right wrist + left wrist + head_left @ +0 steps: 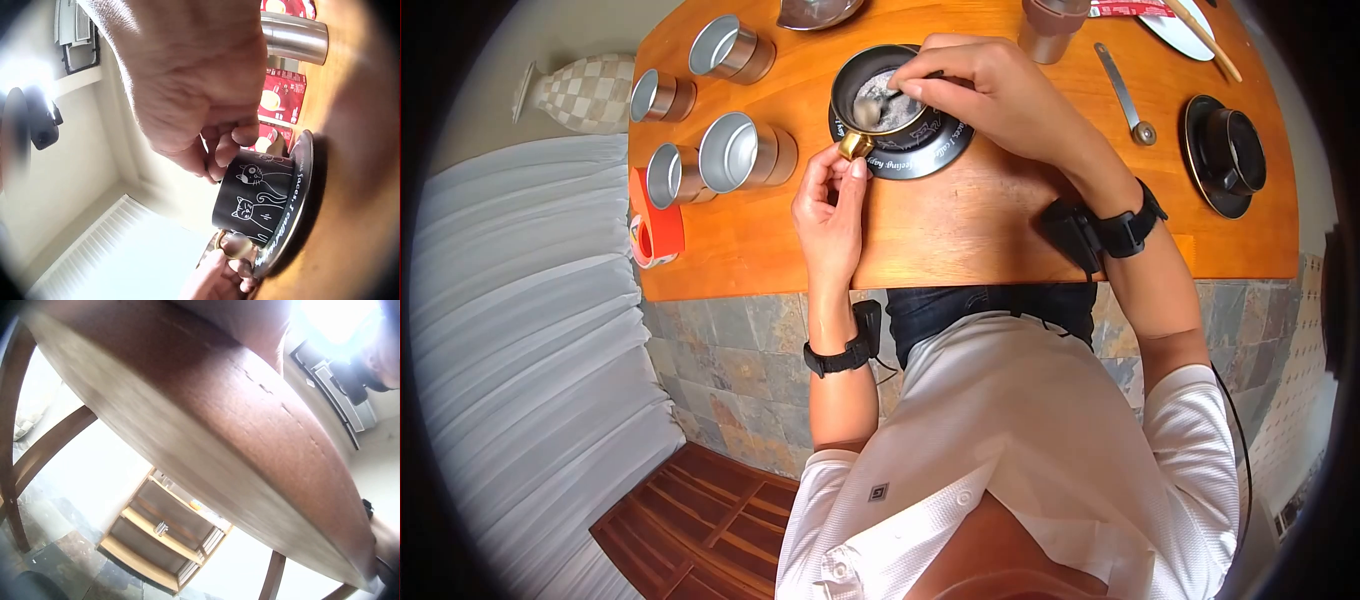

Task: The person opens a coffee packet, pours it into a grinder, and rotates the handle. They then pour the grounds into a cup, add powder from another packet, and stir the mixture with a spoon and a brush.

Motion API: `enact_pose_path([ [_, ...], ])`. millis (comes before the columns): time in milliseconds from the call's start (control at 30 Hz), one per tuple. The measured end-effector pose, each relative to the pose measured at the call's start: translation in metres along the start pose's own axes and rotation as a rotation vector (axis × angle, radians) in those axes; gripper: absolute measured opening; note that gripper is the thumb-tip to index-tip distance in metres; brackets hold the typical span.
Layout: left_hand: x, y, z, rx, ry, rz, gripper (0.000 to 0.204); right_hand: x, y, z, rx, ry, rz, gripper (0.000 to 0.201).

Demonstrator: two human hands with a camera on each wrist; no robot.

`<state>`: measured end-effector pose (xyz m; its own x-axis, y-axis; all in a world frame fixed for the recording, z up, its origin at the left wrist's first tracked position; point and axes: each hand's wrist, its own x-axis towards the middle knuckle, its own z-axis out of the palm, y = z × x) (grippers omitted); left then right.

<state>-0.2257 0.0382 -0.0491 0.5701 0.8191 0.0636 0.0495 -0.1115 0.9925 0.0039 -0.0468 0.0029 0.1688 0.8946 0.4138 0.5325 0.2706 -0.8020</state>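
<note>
A black cup with white cat drawings stands on a black saucer bearing white lettering. My left hand pinches the cup's gold handle between thumb and fingers. Over the rim, my right hand grips a small spoon, whose bowl dips into a pale, frothy-looking content inside the cup. In the right wrist view the spoon itself is mostly hidden behind curled fingers. The left wrist view mainly takes in the table's edge, with the cup out of sight.
Several metal canisters stand at the left, beside an orange-red tape dispenser. To the right are a long-handled measuring scoop and another black cup on its saucer. Red packets and a brownish tumbler sit behind.
</note>
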Motion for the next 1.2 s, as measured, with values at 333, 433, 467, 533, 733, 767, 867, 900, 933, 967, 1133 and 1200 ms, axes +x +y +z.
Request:
enact_pose_path([
  [333, 0.001, 0.003, 0.004, 0.012, 0.036, 0.017, 0.022, -0.002, -0.005, -0.005, -0.182, 0.199, 0.005, 0.018],
  [433, 0.000, 0.003, 0.003, 0.004, 0.037, 0.007, 0.022, -0.003, -0.010, -0.001, -0.078, 0.185, 0.041, 0.018],
  [467, 0.000, 0.003, 0.001, 0.026, 0.025, -0.003, 0.023, -0.002, -0.010, -0.001, -0.080, 0.185, 0.043, 0.018],
  [533, 0.000, 0.002, 0.002, 0.046, 0.012, -0.013, 0.023, 0.000, -0.008, -0.001, -0.148, 0.213, -0.025, 0.018],
  [733, 0.000, 0.002, 0.004, -0.002, 0.039, 0.011, 0.022, -0.003, -0.013, -0.001, -0.139, 0.179, 0.140, 0.019],
  [767, 0.000, 0.002, 0.004, -0.016, 0.040, 0.016, 0.022, -0.004, -0.012, -0.002, -0.139, 0.175, 0.138, 0.019],
  [867, 0.000, 0.000, 0.003, -0.032, 0.039, 0.021, 0.023, -0.005, -0.010, -0.004, -0.028, 0.210, 0.171, 0.019],
  [900, 0.000, 0.000, 0.003, -0.029, 0.035, 0.017, 0.023, -0.005, -0.009, -0.004, -0.043, 0.229, 0.154, 0.020],
  [933, 0.000, 0.000, 0.003, -0.032, 0.039, 0.018, 0.023, -0.004, -0.010, -0.004, -0.058, 0.248, 0.136, 0.020],
  [967, 0.000, 0.000, 0.003, -0.026, 0.038, 0.022, 0.024, -0.004, -0.013, -0.004, -0.060, 0.245, 0.134, 0.020],
  [1133, 0.000, -0.001, 0.002, -0.001, 0.041, 0.024, 0.025, -0.002, -0.023, -0.006, -0.081, 0.137, 0.068, 0.019],
  [1200, 0.000, -0.002, 0.002, -0.009, 0.040, 0.022, 0.025, -0.002, -0.023, -0.005, -0.045, 0.124, 0.102, 0.019],
])
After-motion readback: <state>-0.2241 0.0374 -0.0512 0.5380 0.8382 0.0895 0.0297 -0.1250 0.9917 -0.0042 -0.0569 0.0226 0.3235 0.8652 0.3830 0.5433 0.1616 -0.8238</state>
